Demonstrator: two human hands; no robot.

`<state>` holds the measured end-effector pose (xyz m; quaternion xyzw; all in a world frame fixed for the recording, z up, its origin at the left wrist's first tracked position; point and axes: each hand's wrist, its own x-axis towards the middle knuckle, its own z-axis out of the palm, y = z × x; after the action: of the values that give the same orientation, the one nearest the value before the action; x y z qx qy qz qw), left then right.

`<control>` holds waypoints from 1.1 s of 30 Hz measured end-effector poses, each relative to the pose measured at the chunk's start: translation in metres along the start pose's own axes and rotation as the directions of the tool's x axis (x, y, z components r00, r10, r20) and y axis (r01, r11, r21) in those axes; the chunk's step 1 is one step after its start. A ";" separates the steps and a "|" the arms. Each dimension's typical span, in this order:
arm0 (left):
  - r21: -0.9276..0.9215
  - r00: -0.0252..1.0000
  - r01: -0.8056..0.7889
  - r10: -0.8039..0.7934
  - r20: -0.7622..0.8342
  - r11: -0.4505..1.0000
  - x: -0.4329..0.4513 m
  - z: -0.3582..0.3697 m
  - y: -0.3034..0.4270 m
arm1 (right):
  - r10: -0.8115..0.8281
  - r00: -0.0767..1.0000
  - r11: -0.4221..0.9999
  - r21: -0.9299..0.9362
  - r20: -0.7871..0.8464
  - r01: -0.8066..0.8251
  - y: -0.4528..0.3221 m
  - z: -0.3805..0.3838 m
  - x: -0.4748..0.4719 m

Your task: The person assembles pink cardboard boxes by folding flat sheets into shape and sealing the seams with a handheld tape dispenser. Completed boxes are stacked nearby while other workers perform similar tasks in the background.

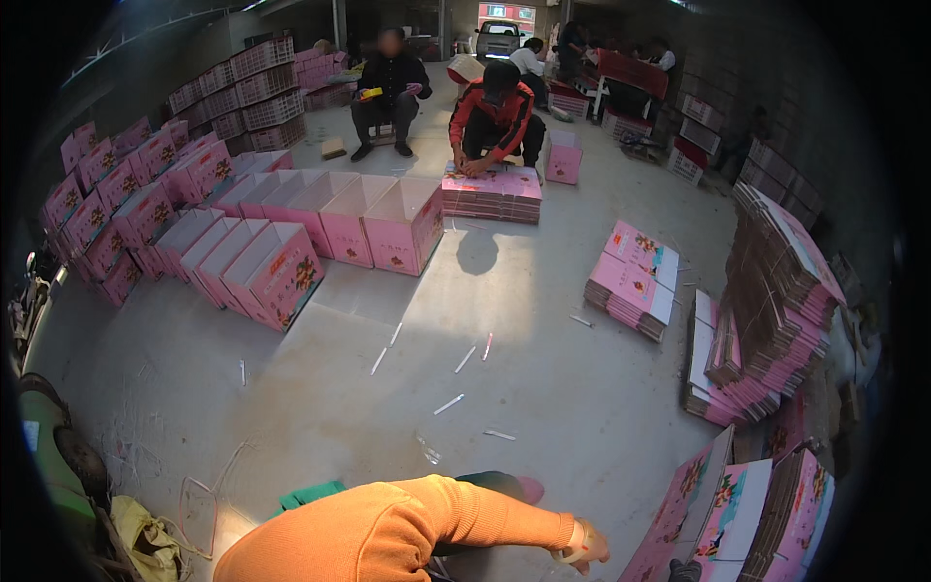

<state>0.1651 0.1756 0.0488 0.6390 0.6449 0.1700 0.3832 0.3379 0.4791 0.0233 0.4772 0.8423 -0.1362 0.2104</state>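
My left arm, in an orange knitted sleeve (502, 516), reaches across to the lower right. A pale band (571, 554) circles the hand or wrist of my left hand (590, 549); its fingers point downward and their grip is unclear. Beyond it, printed pink flattened cartons (673, 505) lean at the lower right. Dark gloved fingers (682, 572), apparently my right hand, touch these cartons at the bottom edge; the rest is cut off. More flattened cartons (785, 513) stand on edge beside them.
Open pink boxes (404, 225) stand in rows ahead and left. Stacked flat cartons (633, 280) lie on the right. A person in red (494, 116) crouches at a carton bundle (491, 195); another person (389, 91) sits behind. Paper strips (449, 404) and a cord (214, 502) litter the floor.
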 end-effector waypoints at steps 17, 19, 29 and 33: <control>-0.777 0.604 0.150 -0.678 -0.418 0.612 -0.109 0.046 -0.159 | -0.266 0.906 0.711 0.702 0.328 -0.045 -0.312 0.192 -0.248; -0.823 0.604 0.086 -0.687 -0.405 0.561 -0.127 0.046 -0.172 | -0.310 0.895 0.651 0.757 0.320 -0.045 -0.327 0.201 -0.250; -0.880 0.660 -0.026 -0.653 -0.371 0.474 -0.157 0.037 -0.166 | -0.362 0.887 0.513 0.856 0.286 -0.066 -0.362 0.204 -0.244; -0.865 0.735 0.031 -0.598 -0.320 0.501 -0.160 0.027 -0.166 | -0.378 0.889 0.432 0.899 0.258 -0.077 -0.365 0.200 -0.246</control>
<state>0.0515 -0.0052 -0.0419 0.1637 0.6861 0.5568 0.4387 0.1804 0.0244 -0.0218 0.3938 0.6159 -0.6762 0.0914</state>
